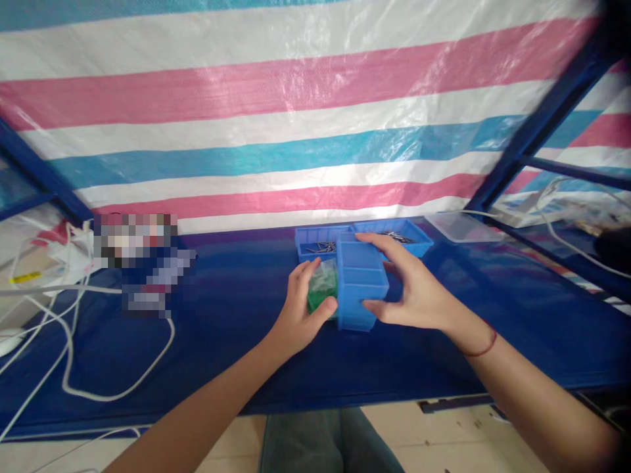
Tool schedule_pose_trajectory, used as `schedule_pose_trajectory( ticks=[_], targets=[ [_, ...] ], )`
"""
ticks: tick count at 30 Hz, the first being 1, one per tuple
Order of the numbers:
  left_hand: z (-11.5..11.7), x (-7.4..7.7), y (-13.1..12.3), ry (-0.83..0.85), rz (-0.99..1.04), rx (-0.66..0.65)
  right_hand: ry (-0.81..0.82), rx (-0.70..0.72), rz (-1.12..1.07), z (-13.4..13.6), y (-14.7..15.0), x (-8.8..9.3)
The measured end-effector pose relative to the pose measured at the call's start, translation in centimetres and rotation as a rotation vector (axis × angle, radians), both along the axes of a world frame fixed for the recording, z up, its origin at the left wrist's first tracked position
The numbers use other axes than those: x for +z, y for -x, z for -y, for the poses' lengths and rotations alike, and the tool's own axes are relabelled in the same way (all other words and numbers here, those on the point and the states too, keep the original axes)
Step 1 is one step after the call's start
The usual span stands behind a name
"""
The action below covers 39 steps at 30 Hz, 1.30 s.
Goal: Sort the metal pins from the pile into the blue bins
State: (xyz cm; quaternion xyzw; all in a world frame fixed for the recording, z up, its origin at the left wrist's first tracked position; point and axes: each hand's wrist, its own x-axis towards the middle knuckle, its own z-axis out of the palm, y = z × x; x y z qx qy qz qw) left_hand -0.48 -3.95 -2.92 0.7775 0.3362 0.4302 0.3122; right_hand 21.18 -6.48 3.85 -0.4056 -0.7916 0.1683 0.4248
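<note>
My left hand (302, 309) is closed round a clear plastic bag with green contents (321, 289). What the green contents are, I cannot make out. A blue plastic bin (362, 279) stands tipped on its side, its underside facing right and its mouth towards the bag. My right hand (411, 289) grips this bin from the right, with the thumb low and the fingers over the top. The bag lies against the bin's mouth, partly hidden by my left fingers. Just behind are two more blue bins, a left one (306, 240) and a right one (419, 242), both holding thin metal pieces like screws or nails.
The dark blue tabletop (236, 282) runs up to a striped plastic sheet (276, 157). White cables (69, 355) and a blurred-out object (152, 263) lie at left. A clear plastic lid or tray (463, 228) sits at back right, near a blue metal post (517, 151).
</note>
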Motion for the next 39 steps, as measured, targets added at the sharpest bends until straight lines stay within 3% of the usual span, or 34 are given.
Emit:
schedule_pose_trajectory(
  ticks=[6, 13, 18, 23, 27, 31, 35, 37, 39],
  targets=[
    [0.8, 0.7, -0.6, -0.089, -0.214, 0.146, -0.080, -0.017, 0.312, 0.2, -1.0, 2.3],
    [1.8, 1.1, -0.5, -0.255, -0.517, 0.180, -0.054, -0.065, 0.517, 1.1, -2.0, 3.8],
    [2.0, 1.0, -0.1, -0.260, -0.568, 0.196, -0.073, -0.105, 0.580, 1.6, -3.3, 5.0],
    [2.2, 1.2, 0.3, -0.290, -0.556, 0.235, -0.116, -0.244, 0.615, 2.4, -5.4, 6.6],
    [3.0, 3.3, -0.3, -0.342, -0.439, 0.136, -0.204, -0.319, 0.547, 3.3, -5.2, 7.9],
    [4.2, 7.0, -2.0, -0.316, -0.249, -0.103, -0.238, -0.182, 0.293, 3.5, -2.2, 8.5],
    [4.8, 9.8, -0.4, -0.252, -0.225, 0.047, -0.174, -0.032, 0.082, 2.6, -1.7, 7.1],
    [4.1, 10.5, 2.4, -0.263, -0.351, 0.144, -0.062, -0.067, 0.122, 2.2, -3.6, 4.5],
    [2.7, 10.5, 5.7, -0.312, -0.555, 0.204, 0.085, -0.186, 0.301, 2.0, -6.1, 0.7]
  ],
)
